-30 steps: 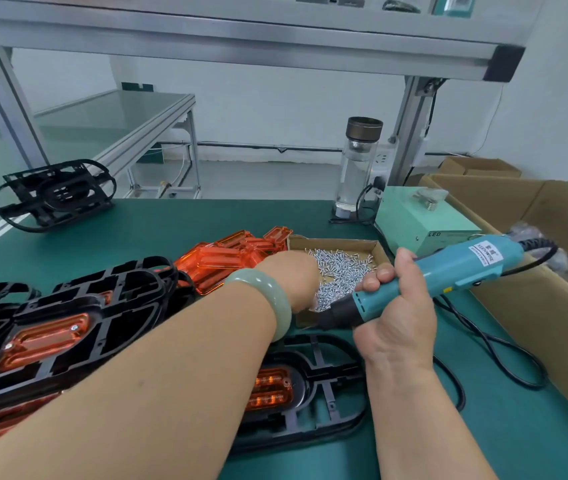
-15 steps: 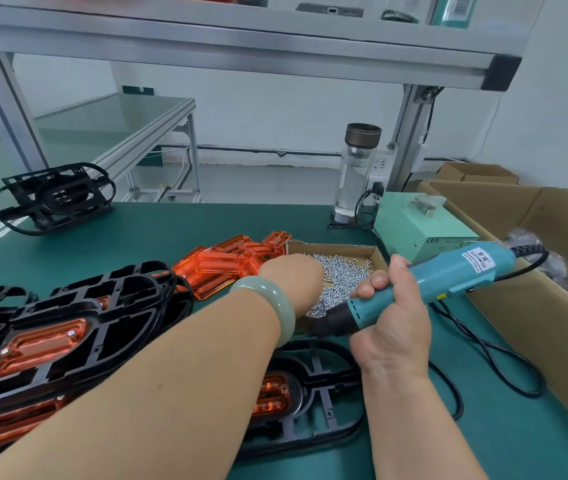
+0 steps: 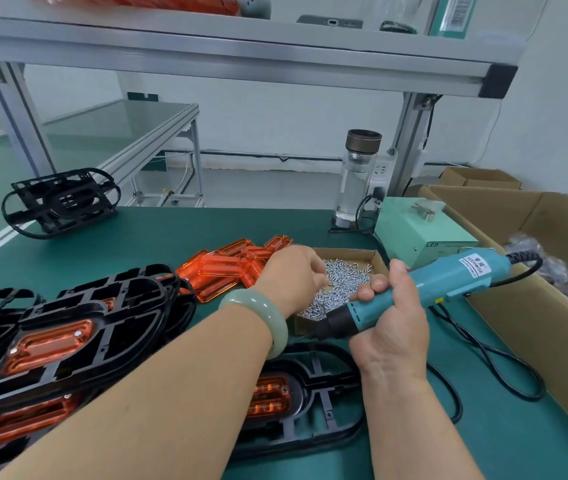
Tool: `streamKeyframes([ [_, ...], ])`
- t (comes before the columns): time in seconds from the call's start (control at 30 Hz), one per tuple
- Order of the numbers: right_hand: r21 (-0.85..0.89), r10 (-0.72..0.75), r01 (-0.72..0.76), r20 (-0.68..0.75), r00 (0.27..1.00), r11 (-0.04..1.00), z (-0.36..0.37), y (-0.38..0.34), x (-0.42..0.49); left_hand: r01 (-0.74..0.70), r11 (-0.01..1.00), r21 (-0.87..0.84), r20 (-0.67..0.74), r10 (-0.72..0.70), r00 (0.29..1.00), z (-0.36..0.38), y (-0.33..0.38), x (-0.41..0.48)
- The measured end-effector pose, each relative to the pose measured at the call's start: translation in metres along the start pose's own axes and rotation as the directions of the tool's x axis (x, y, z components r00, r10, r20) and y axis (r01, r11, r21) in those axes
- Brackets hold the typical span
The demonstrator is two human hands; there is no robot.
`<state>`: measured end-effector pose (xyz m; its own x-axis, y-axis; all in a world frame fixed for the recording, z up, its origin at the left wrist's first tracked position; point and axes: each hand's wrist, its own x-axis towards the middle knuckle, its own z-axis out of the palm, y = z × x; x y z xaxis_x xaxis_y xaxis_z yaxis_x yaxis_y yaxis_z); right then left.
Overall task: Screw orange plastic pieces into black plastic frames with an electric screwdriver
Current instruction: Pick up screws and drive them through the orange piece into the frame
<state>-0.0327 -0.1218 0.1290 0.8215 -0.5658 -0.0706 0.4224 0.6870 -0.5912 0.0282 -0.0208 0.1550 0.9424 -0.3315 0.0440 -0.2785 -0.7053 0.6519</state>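
Right hand (image 3: 393, 327) grips the KEENWISE screwdriver (image 3: 449, 277) beside the screw box (image 3: 348, 252); left hand (image 3: 293, 275) still dips in, grasp unclear. Green unit (image 3: 424, 233) behind reads LED.

A single wide-angle head camera looks forward and down over the green workbench (image 3: 206, 233), close above it; the aluminium shelf (image 3: 241, 53) spans the frame's top.

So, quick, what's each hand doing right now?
Left hand: in the screw box, grip hidden; cannot tell.
Right hand: gripping the electric screwdriver.
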Motion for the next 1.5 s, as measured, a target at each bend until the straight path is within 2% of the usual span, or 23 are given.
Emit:
streamKeyframes([
  [0.1,0.008,0.009,-0.009,-0.006,1.0,1.0,0.0,-0.001,0.0,0.06,0.994,-0.095,-0.031,-0.064,0.997,-0.001,-0.002,-0.002],
  [0.17,0.027,0.014,-0.013,-0.013,1.0,1.0,0.001,-0.002,0.0,0.095,0.959,-0.269,-0.116,-0.13,0.985,-0.002,0.0,-0.004],
  [0.27,0.07,0.024,-0.023,-0.019,1.0,0.997,0.001,-0.004,0.0,0.107,0.754,-0.648,-0.179,-0.287,0.941,-0.007,0.009,-0.019],
  [0.37,0.103,0.037,-0.034,-0.024,0.999,0.994,0.001,-0.007,-0.001,-0.031,0.54,-0.841,-0.237,-0.316,0.919,-0.011,0.011,-0.048],
  [0.43,0.123,0.04,-0.036,-0.029,0.999,0.992,0.001,-0.009,-0.002,-0.079,0.443,-0.893,-0.258,-0.361,0.896,-0.01,0.007,-0.07],
  [0.53,0.162,0.03,-0.029,-0.005,1.0,0.986,0.002,-0.011,-0.004,-0.077,0.378,-0.923,-0.251,-0.436,0.864,-0.003,-0.001,-0.096],
  [0.77,0.236,0.024,-0.028,0.017,1.0,0.971,0.002,-0.015,-0.006,-0.064,0.128,-0.99,-0.121,-0.516,0.848,0.008,-0.004,-0.118],
  [1.1,0.26,0.019,-0.029,0.041,0.999,0.965,0.003,-0.016,-0.007,0.102,0.269,-0.958,-0.025,-0.431,0.902,0.014,-0.006,-0.113],
  [1.5,0.257,0.018,-0.041,0.089,0.996,0.966,0.003,-0.015,-0.009,0.116,0.337,-0.934,-0.031,-0.4,0.916,0.018,-0.005,-0.114],
])
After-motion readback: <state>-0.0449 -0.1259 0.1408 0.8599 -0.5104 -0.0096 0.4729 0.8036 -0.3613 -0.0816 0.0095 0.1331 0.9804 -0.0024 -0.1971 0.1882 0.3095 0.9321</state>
